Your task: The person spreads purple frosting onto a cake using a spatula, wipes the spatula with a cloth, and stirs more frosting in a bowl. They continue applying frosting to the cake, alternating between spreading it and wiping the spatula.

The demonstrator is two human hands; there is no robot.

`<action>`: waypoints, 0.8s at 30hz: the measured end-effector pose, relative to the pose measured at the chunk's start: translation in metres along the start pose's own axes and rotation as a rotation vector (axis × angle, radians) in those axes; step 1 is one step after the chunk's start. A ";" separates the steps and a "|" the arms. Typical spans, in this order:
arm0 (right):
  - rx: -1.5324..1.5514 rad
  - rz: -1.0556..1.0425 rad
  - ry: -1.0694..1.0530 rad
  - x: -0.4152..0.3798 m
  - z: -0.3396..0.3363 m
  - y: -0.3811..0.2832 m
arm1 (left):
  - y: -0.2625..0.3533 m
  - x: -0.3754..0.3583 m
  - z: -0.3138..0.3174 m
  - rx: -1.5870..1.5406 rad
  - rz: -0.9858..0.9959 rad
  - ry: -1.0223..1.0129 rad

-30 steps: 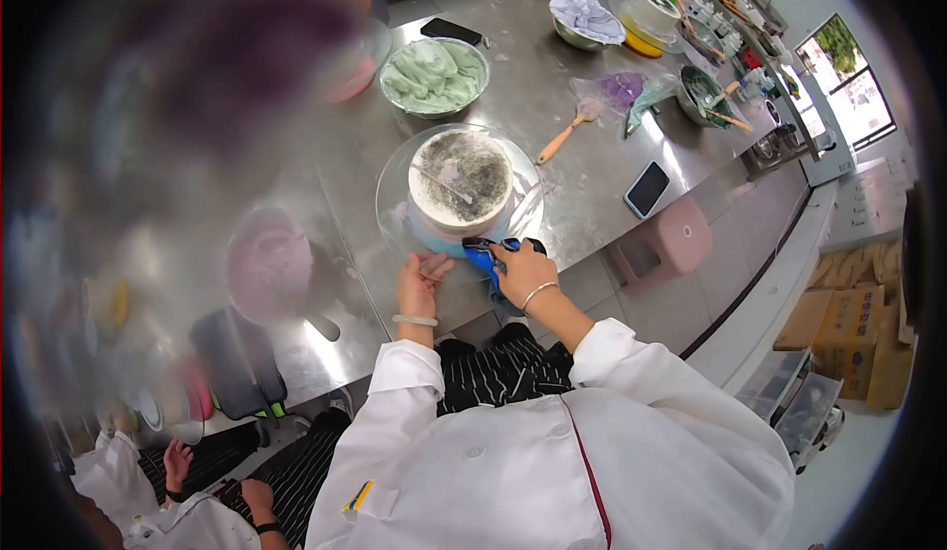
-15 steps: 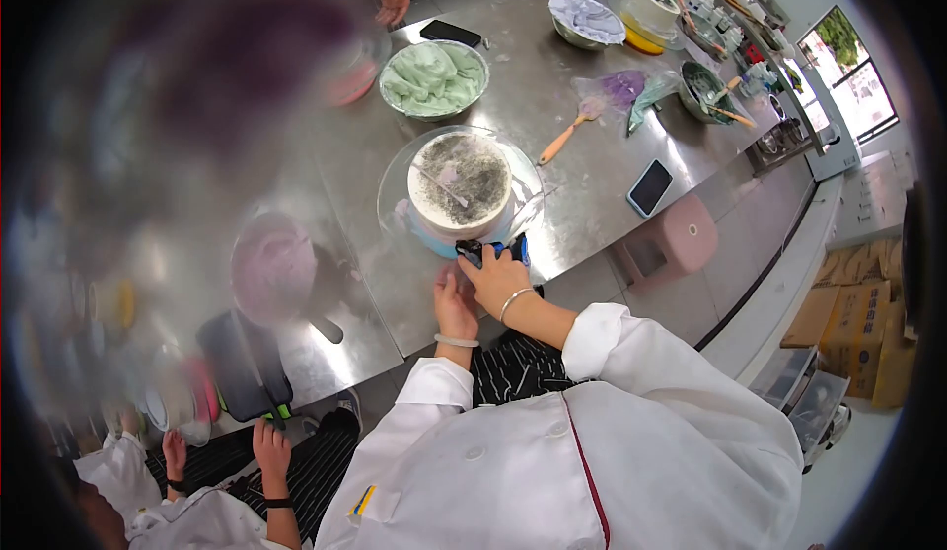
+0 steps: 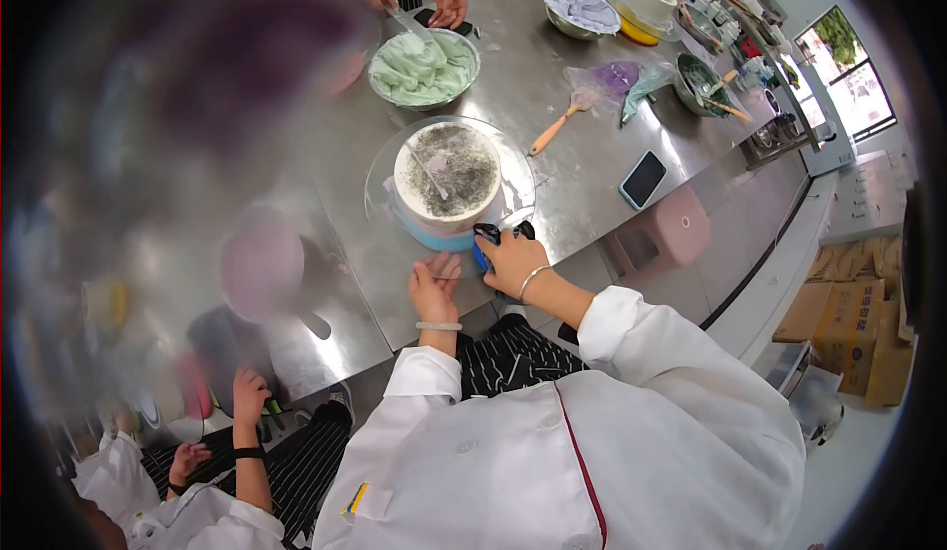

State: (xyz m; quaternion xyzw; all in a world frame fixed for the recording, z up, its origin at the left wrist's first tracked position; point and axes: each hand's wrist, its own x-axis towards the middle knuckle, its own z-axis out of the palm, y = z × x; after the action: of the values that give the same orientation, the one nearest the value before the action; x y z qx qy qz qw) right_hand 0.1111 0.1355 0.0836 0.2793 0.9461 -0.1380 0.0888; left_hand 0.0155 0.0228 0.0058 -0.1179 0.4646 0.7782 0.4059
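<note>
A round white cake with a dark speckled top stands on a clear turntable, its lower side tinted blue. A thin pale streak lies across the top. Wrapped in my right hand is a black-and-blue handheld tool, close against the cake's front right side. Its exact kind is hard to make out under the fingers. My left hand is palm up at the front of the turntable, fingers spread and holding nothing.
Behind the cake sits a bowl of green cream, where another person's hands work with a spatula. An orange-handled spatula, piping bags and a phone lie right. At left are a blurred pink bowl and another person's hand.
My right hand has shifted right with the tool, and my left hand has moved left, widening the gap between them. The person behind has reached to the green cream with a spatula.
</note>
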 end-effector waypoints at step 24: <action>0.104 0.045 -0.056 0.000 -0.005 -0.010 | -0.037 -0.016 0.015 -0.126 0.063 -0.052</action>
State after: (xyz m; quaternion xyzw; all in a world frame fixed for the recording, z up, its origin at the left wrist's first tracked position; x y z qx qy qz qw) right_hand 0.1057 0.1293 0.0907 0.3007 0.9282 -0.1928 0.1039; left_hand 0.0563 0.0356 -0.0004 -0.1085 0.4075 0.8210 0.3849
